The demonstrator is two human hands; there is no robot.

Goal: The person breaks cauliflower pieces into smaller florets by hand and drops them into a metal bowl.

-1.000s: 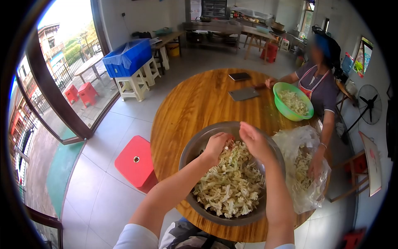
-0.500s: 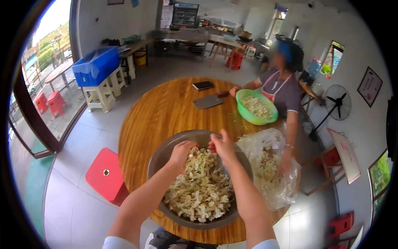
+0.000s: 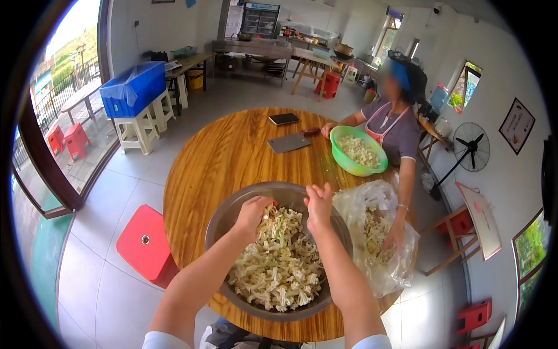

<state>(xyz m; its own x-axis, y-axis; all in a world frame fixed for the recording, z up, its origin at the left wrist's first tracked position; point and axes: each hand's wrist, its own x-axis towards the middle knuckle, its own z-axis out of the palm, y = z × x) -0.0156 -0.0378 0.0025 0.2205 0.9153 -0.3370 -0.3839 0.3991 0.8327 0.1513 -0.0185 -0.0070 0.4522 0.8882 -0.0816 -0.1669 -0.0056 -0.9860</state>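
Observation:
A large grey metal bowl point(image 3: 216, 224) full of chopped cauliflower point(image 3: 279, 262) stands at the near side of the round wooden table. Inside its far left part, my left hand point(image 3: 256, 215) has its fingers curled round some cauliflower pieces; the fingertips are partly hidden. My right hand point(image 3: 318, 205) is raised at the far right rim, fingers bent and apart, with nothing visible in them. Right of the bowl lies a clear plastic bag point(image 3: 401, 262) holding more cut cauliflower, and a co-worker's hand point(image 3: 395, 232) reaches into it.
A co-worker point(image 3: 395, 116) sits across to the right, other hand near a green basin point(image 3: 354, 170) of cauliflower. A cleaver point(image 3: 289, 143) and a dark phone-like object point(image 3: 284, 118) lie on the table point(image 3: 203, 168). A red stool point(image 3: 145, 238) stands left; a fan point(image 3: 469, 146) is at right.
My right hand has moved slightly right and opened out, away from the cauliflower. My left hand stays in about the same place in the bowl.

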